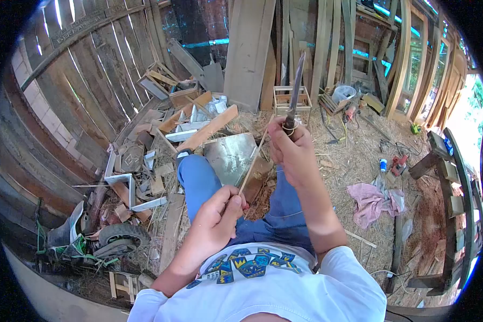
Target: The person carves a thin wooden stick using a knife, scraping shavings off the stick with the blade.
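My right hand (294, 153) is closed around the handle of a knife (295, 92), whose long, narrow dark blade points up and away from me. A yellowish band shows at the base of the blade. Lower and to the left, my left hand (218, 212) is closed on a thin wooden stick (254, 162). The stick slants up from this fist, and its upper end comes close to my right hand; whether they touch I cannot tell. Both hands are in front of my body, above my spread knees in blue trousers.
A metal sheet (229, 156) lies between my feet. Scrap wood and a wheel (124, 236) are piled on the left. On the right are a pink cloth (368, 204), a red tool (398, 166) and a wooden rack (449, 214). Boards (250, 53) lean at the back.
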Motion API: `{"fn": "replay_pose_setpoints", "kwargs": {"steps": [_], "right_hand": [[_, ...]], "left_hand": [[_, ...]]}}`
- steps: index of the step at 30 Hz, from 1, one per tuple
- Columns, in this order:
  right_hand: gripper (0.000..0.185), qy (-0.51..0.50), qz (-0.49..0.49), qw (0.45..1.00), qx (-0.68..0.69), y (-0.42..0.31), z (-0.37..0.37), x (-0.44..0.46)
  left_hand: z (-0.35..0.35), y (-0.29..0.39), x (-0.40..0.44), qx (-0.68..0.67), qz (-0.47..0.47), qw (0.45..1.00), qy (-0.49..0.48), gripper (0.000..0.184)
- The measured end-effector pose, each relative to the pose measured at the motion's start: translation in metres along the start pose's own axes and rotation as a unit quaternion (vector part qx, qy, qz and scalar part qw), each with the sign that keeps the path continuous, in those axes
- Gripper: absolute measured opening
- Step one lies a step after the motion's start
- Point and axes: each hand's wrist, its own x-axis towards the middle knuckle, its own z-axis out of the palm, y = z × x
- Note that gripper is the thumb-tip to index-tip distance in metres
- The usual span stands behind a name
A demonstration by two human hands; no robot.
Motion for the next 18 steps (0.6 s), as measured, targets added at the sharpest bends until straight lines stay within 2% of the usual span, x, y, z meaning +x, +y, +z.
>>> {"fn": "replay_pose_setpoints", "kwargs": {"steps": [3, 6, 8, 9, 11, 15, 17, 18], "right_hand": [[0.006, 0.008, 0.012, 1.000, 0.005, -0.004, 0.001, -0.004], [0.013, 0.013, -0.044, 0.995, -0.087, -0.005, 0.005, -0.011], [0.019, -0.039, -0.077, 0.975, -0.206, -0.006, 0.000, -0.017], [0.019, -0.041, -0.076, 0.975, -0.205, -0.006, 0.000, -0.020], [0.026, -0.070, -0.150, 0.944, -0.284, -0.008, 0.000, -0.026], [0.023, -0.091, -0.123, 0.916, -0.372, -0.025, 0.001, -0.038], [0.022, -0.113, -0.153, 0.864, -0.465, -0.030, 0.004, -0.043], [0.022, -0.114, -0.154, 0.864, -0.465, -0.032, 0.006, -0.045]], "left_hand": [[0.000, -0.008, 0.001, 0.006, 0.046, 0.999, 0.012, 0.015], [0.001, -0.006, 0.000, 0.007, 0.068, 0.997, 0.045, 0.012], [0.000, -0.004, 0.000, 0.006, 0.060, 0.997, 0.056, 0.011], [-0.001, -0.004, 0.000, 0.006, 0.059, 0.997, 0.057, 0.011], [-0.003, -0.004, 0.000, 0.018, 0.060, 0.996, 0.060, 0.010], [-0.005, -0.004, 0.000, 0.033, 0.071, 0.996, 0.054, 0.009], [-0.003, -0.001, -0.001, 0.028, 0.077, 0.995, 0.056, 0.008], [-0.002, -0.001, -0.001, 0.028, 0.078, 0.995, 0.057, 0.008]]}}
